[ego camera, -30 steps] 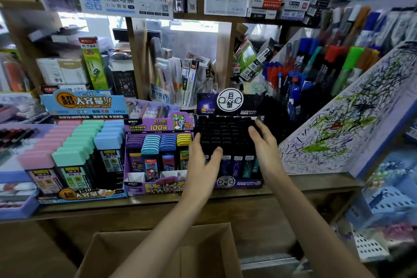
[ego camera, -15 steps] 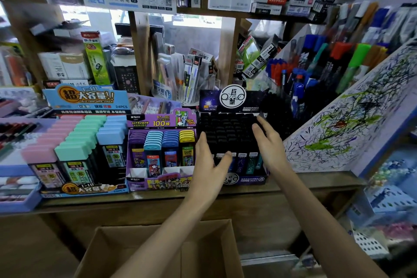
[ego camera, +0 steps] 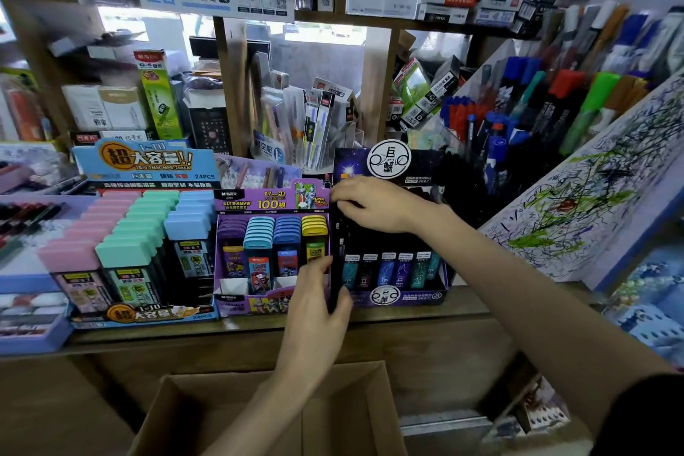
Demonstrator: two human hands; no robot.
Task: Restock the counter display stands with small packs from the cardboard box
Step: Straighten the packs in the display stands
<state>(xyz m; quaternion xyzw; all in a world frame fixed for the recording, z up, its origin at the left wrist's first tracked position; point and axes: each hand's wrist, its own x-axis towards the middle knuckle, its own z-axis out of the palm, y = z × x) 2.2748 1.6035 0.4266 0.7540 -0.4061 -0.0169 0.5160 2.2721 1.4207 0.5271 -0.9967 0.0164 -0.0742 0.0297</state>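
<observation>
On the wooden counter (ego camera: 462, 311), the purple display stand (ego camera: 272, 252) sits left of the dark display stand (ego camera: 392, 270), whose left wall the left hand (ego camera: 318, 304) pinches near the front edge and the right hand (ego camera: 374, 204) clasps at its back corner, above the open cardboard box (ego camera: 266, 415).

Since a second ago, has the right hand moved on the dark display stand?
Yes. The right hand has moved left and up, from the stand's right side to its top-left corner.
</observation>
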